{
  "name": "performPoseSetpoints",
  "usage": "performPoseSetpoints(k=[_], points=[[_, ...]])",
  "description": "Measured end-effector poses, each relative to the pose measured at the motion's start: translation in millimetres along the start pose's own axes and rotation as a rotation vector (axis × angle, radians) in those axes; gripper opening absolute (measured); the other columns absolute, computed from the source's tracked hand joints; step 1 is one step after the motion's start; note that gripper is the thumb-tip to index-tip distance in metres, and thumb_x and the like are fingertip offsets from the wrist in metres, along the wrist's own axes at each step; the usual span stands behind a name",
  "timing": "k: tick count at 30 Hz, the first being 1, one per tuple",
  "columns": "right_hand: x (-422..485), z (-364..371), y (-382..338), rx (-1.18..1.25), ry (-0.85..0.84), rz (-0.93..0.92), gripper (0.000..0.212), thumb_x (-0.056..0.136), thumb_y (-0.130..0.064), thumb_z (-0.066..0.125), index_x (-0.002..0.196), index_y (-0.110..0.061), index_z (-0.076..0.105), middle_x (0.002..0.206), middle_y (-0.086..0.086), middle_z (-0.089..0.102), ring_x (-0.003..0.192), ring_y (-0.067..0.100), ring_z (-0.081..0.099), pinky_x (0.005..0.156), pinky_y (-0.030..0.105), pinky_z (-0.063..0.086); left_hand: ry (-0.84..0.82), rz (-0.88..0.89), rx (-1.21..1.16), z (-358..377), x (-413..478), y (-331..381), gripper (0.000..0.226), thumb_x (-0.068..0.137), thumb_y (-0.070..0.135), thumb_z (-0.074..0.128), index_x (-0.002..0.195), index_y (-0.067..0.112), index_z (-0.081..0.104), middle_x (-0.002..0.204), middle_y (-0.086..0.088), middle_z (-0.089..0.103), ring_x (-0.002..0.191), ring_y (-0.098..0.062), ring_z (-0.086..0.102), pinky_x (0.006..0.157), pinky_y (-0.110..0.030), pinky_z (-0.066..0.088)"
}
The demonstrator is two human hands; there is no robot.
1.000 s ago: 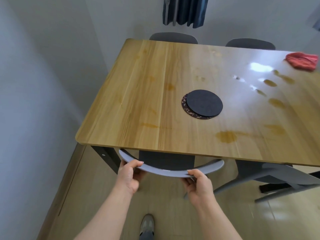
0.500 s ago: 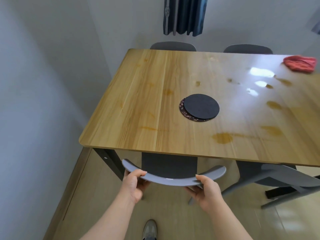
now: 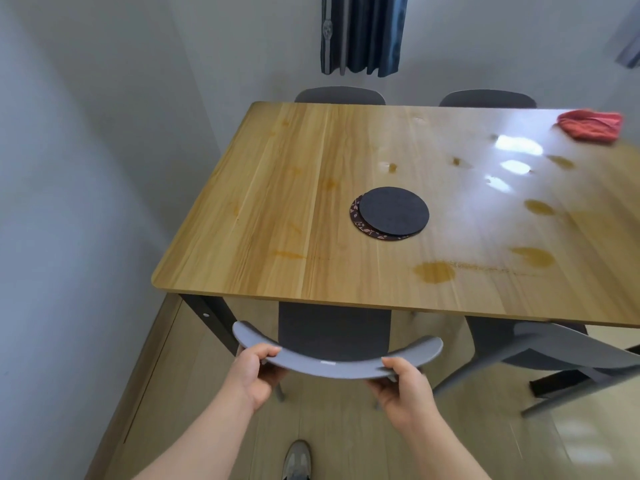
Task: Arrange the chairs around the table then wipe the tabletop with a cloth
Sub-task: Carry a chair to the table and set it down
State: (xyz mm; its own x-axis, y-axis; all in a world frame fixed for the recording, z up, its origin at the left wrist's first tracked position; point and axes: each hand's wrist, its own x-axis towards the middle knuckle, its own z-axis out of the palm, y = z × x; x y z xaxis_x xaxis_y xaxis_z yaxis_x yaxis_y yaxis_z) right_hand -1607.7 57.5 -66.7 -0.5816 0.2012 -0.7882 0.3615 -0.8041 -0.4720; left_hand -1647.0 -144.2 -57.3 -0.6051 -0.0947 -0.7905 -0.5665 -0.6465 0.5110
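Home dining room: wooden table [image 3: 311, 202], chairs [image 3: 339, 95], curtain [image 3: 362, 32].

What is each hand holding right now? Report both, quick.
Left hand: grips the left part of the grey chair backrest.
Right hand: grips the right part of the same backrest.

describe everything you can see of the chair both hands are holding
The chair stands upright on the near side of the table, at its left end. It has a curved, pale grey backrest that looks like smooth plastic or painted wood, and a flat dark grey seat whose front is hidden under the wooden tabletop. A thin grey leg shows below. The left hand grips the backrest's left part and the right hand its right part.
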Motion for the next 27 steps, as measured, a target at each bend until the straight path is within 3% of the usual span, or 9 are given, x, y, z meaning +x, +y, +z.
performPoseSetpoints(k=[3, 7, 11, 13, 16, 19, 27], points=[[13.0, 11.3, -11.0, -0.001, 0.029, -0.001, 0.050, 0.086, 0.009, 0.050, 0.133, -0.003, 0.038, 0.092, 0.017, 0.050, 0.081, 0.031, 0.056, 0.067, 0.042, 0.051, 0.030, -0.004, 0.056, 17.3, 10.4, 10.9, 0.054, 0.083, -0.013, 0.044, 0.133, 0.006, 0.038, 0.092, -0.017, 0.047, 0.083, -0.032, 0.053, 0.063, -0.040, 0.050], [13.9, 17.4, -6.1, -0.031, 0.043, -0.013, 0.047, 0.086, 0.010, 0.050, 0.132, 0.001, 0.039, 0.090, 0.017, 0.049, 0.079, 0.030, 0.055, 0.062, 0.040, 0.050, 0.057, 0.009, 0.103, 19.3, 17.9, 17.7, 0.057, 0.081, -0.014, 0.045, 0.135, 0.004, 0.038, 0.092, -0.017, 0.047, 0.083, -0.032, 0.052, 0.062, -0.039, 0.048], [16.4, 20.3, -6.9, -0.041, 0.071, 0.003, 0.042, 0.088, 0.008, 0.048, 0.128, -0.001, 0.040, 0.089, 0.017, 0.048, 0.078, 0.030, 0.054, 0.078, 0.043, 0.048, 0.041, 0.009, 0.083, 19.1, 16.9, 16.5, 0.060, 0.080, -0.014, 0.045, 0.136, 0.006, 0.036, 0.093, -0.018, 0.046, 0.084, -0.033, 0.052, 0.064, -0.040, 0.049], [13.7, 22.1, -6.2, -0.084, 0.087, -0.002, 0.032, 0.088, 0.009, 0.047, 0.118, 0.000, 0.042, 0.086, 0.018, 0.047, 0.075, 0.030, 0.053, 0.077, 0.044, 0.048, 0.039, 0.002, 0.072, 16.5, 15.9, 16.6, 0.061, 0.080, -0.014, 0.045, 0.136, 0.008, 0.036, 0.093, -0.018, 0.046, 0.083, -0.033, 0.052, 0.065, -0.040, 0.049], [11.4, 24.5, -16.2, -0.228, 0.113, -0.025, 0.013, 0.087, 0.010, 0.047, 0.096, 0.000, 0.044, 0.084, 0.021, 0.049, 0.072, 0.031, 0.055, 0.061, 0.042, 0.050, 0.024, -0.018, 0.024, 19.1, 10.5, 14.7, 0.047, 0.081, -0.013, 0.046, 0.123, 0.008, 0.042, 0.094, -0.019, 0.046, 0.083, -0.033, 0.052, 0.074, -0.042, 0.050], [15.7, 20.5, -39.3, -0.327, 0.095, -0.049, 0.018, 0.088, 0.007, 0.049, 0.103, 0.000, 0.044, 0.085, 0.023, 0.053, 0.074, 0.034, 0.059, 0.058, 0.042, 0.051, 0.018, -0.055, -0.022, 33.3, 2.2, 5.9, 0.022, 0.083, -0.013, 0.046, 0.095, 0.006, 0.046, 0.091, -0.019, 0.046, 0.080, -0.031, 0.052, 0.087, -0.043, 0.046], [15.6, 18.2, -39.8, -0.279, 0.045, -0.015, 0.028, 0.090, 0.005, 0.049, 0.116, 0.000, 0.042, 0.092, 0.023, 0.051, 0.078, 0.033, 0.059, 0.059, 0.040, 0.050, 0.066, -0.007, 0.089, 47.6, 0.0, 12.2, 0.032, 0.082, -0.016, 0.044, 0.078, 0.016, 0.041, 0.088, -0.017, 0.045, 0.080, -0.032, 0.051, 0.098, -0.051, 0.045]])
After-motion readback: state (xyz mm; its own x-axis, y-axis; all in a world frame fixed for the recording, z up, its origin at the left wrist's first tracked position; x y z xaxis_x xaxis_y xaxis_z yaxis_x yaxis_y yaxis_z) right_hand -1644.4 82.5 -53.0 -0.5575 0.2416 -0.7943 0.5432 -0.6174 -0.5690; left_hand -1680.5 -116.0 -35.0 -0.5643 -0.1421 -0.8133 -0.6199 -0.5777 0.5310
